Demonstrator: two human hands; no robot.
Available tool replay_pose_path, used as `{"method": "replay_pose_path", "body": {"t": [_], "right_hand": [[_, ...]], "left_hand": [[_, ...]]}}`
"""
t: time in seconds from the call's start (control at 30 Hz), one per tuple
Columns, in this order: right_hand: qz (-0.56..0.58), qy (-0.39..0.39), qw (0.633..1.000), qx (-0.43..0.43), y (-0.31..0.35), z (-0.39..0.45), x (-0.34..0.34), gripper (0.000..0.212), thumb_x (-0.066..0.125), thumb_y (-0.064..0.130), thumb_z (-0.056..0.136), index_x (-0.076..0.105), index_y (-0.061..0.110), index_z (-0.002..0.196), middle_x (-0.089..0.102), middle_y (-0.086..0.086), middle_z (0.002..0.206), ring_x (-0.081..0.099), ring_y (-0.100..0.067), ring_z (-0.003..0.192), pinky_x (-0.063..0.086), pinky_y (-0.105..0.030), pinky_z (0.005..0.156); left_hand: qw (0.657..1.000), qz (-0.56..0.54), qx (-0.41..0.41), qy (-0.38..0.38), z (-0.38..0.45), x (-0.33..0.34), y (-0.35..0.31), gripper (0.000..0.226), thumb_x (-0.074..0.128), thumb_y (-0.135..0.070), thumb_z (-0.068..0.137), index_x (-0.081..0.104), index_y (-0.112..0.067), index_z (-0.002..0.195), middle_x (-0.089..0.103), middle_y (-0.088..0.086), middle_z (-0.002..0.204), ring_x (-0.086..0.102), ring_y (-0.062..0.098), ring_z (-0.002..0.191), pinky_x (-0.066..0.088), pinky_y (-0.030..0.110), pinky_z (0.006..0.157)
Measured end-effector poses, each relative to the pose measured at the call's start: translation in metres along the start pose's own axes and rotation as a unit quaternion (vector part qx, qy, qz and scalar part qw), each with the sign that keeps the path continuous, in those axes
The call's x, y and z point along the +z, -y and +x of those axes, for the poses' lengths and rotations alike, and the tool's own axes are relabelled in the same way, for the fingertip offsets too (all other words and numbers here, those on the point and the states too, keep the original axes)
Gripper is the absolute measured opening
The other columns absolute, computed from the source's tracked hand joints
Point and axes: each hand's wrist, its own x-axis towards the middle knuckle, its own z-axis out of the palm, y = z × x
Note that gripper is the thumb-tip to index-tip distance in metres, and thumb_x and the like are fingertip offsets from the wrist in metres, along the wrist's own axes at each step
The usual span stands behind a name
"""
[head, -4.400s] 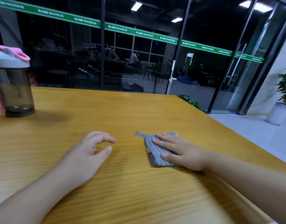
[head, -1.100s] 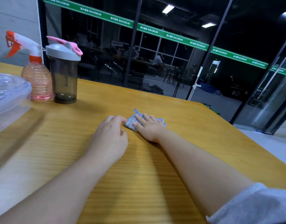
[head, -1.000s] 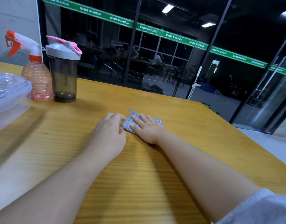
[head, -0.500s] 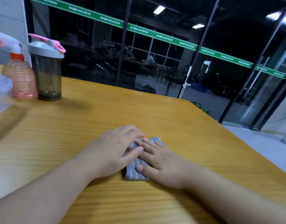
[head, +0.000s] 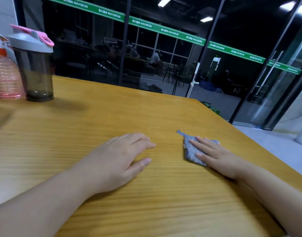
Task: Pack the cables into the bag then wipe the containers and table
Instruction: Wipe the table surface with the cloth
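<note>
A folded grey cloth (head: 189,152) lies on the wooden table (head: 112,117) right of centre. My right hand (head: 215,156) presses flat on the cloth, fingers spread and pointing left. My left hand (head: 117,158) rests palm down on the bare wood, a short gap to the left of the cloth, holding nothing. No cables, bag or storage container show in this view.
At the far left stand a dark shaker bottle with a grey and pink lid (head: 34,65) and a pink spray bottle (head: 5,76). The table's right edge runs diagonally close behind the cloth. Glass walls lie beyond the far edge.
My right hand has slid the cloth to the right, away from my left hand, which touched it half a second ago. The view has shifted right, so the clear container is out of frame.
</note>
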Motion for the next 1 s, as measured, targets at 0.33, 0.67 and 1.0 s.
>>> {"method": "replay_pose_path", "body": {"t": [0.33, 0.67, 1.0], "right_hand": [[-0.002, -0.036, 0.992, 0.122, 0.001, 0.070, -0.009, 0.055, 0.016, 0.062, 0.095, 0.006, 0.048, 0.147, -0.003, 0.012, 0.159, -0.004, -0.013, 0.147, 0.000, -0.043, 0.118], [-0.011, -0.034, 0.998, 0.053, 0.075, 0.112, -0.005, 0.056, 0.015, 0.061, 0.096, 0.006, 0.045, 0.149, -0.004, 0.010, 0.160, -0.007, -0.015, 0.147, -0.003, -0.044, 0.116], [-0.022, -0.024, 0.999, -0.027, 0.123, 0.109, 0.005, 0.056, 0.017, 0.058, 0.097, 0.003, 0.044, 0.149, -0.007, 0.008, 0.160, -0.009, -0.017, 0.147, -0.004, -0.045, 0.118]], "left_hand": [[0.996, 0.009, -0.047, -0.069, 0.010, 0.004, 0.006, 0.066, 0.002, -0.064, 0.079, 0.032, -0.043, 0.134, 0.029, -0.030, 0.131, 0.026, -0.007, 0.126, 0.007, 0.005, 0.095], [0.992, -0.015, -0.081, -0.093, 0.014, 0.005, 0.008, 0.075, -0.001, -0.065, 0.070, 0.036, -0.042, 0.132, 0.035, -0.028, 0.129, 0.029, -0.007, 0.123, 0.002, 0.011, 0.106], [0.992, -0.008, -0.082, -0.093, 0.012, 0.011, 0.012, 0.072, 0.004, -0.063, 0.073, 0.040, -0.040, 0.130, 0.040, -0.025, 0.128, 0.035, -0.002, 0.123, 0.007, 0.013, 0.104]]}}
